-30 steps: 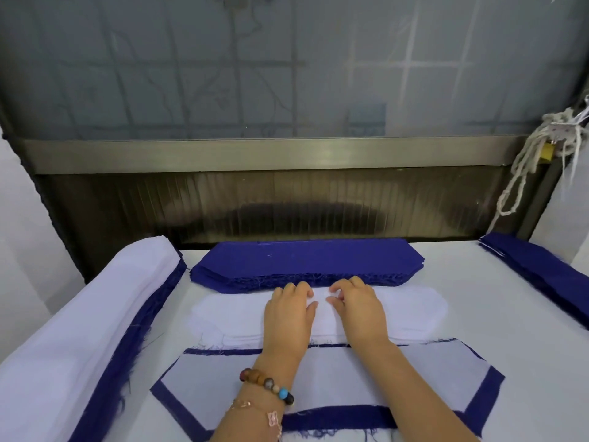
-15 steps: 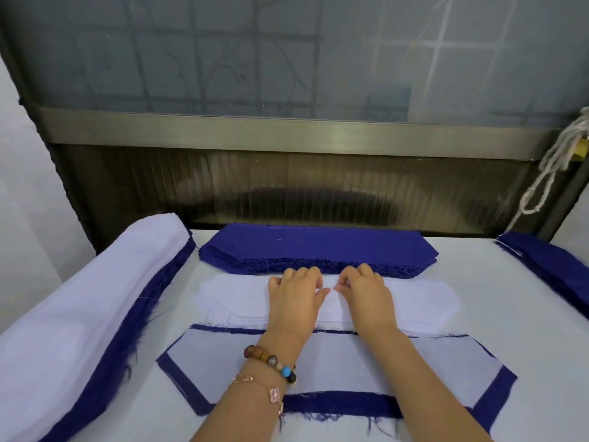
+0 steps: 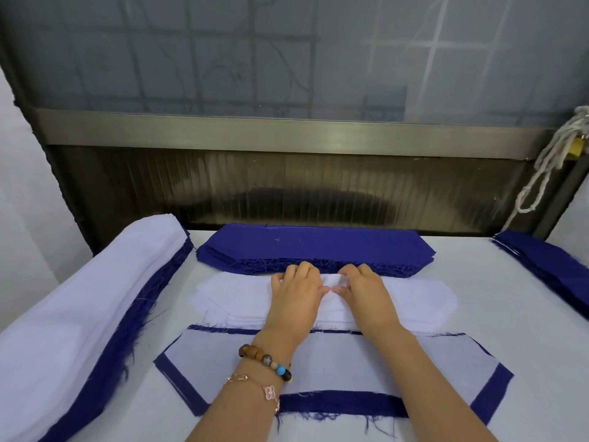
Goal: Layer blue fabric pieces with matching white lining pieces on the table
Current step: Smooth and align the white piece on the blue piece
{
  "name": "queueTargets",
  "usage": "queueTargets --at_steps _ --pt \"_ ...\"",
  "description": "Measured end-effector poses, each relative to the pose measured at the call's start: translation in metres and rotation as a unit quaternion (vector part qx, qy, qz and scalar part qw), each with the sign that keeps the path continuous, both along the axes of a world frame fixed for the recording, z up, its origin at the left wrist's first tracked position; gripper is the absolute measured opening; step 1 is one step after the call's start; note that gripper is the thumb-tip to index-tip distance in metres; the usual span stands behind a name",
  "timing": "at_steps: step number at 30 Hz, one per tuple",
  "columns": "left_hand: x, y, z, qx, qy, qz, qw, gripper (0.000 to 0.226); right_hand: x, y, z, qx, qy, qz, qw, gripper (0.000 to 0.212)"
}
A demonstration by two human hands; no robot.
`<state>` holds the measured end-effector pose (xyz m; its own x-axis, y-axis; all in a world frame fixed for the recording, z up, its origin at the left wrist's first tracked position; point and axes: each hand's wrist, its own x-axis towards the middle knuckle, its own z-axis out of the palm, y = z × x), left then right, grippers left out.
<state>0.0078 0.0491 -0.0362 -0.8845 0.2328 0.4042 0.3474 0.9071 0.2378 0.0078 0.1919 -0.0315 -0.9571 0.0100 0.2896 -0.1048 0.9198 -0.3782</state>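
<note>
Lying along the left edge of the white counter point(image 3: 529, 371) is a long, thick pile of white cloth on frayed blue fabric point(image 3: 79, 314), running from the near corner to the back. Right of it, at the back, sits a flat stack of dark blue fabric pieces with angled ends point(image 3: 315, 247). Just in front of that is the stack of white lining pieces point(image 3: 229, 295), cut to a similar outline. Nearest the viewer lies a single blue fabric piece topped with a smaller white lining point(image 3: 350, 362), the blue showing as a border.

The left hand point(image 3: 296, 298), with a multicoloured bead bracelet point(image 3: 266, 360) and a thin gold chain bracelet point(image 3: 251, 381) at the wrist, rests on the middle of the white stack, fingers curled at its far edge. The right hand point(image 3: 366, 295) lies just beside it, thumbs nearly touching. Each grip is narrow, pinching the top white layer, which bunches into a small fold between the hands.

At the far right edge lies another pile of blue fabric point(image 3: 548, 266). Above it a knotted white rope point(image 3: 548, 164) hangs by a brass padlock point(image 3: 575, 148).
</note>
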Motion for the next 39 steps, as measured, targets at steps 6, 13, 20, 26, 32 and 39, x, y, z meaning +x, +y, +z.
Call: queueTargets --at_steps 6,13,20,26,32,39 --pt "0.003 -0.004 0.002 0.066 -0.020 -0.044 0.997 0.017 0.005 -0.002 -0.001 -0.010 0.062 0.013 0.998 0.014" --pt "0.003 -0.005 0.007 0.026 0.022 -0.008 0.999 0.010 0.004 0.001 -0.001 0.069 0.122 -0.034 0.990 0.014" --pt "-0.004 -0.029 0.008 0.010 0.004 0.110 0.994 0.024 -0.002 0.016 -0.005 0.066 0.070 -0.025 0.995 0.026" --pt "-0.011 -0.061 0.004 0.075 -0.043 0.157 0.984 0.011 -0.001 0.018 -0.006 0.077 0.056 -0.050 0.994 0.032" --pt "-0.010 -0.064 -0.001 0.093 -0.054 0.121 0.987 0.009 0.000 0.022 0.002 0.044 0.038 -0.074 0.996 0.029" --pt "-0.011 -0.069 -0.002 0.098 -0.063 0.117 0.986 0.016 0.010 0.074 0.019 0.118 -0.030 -0.137 0.983 0.026"
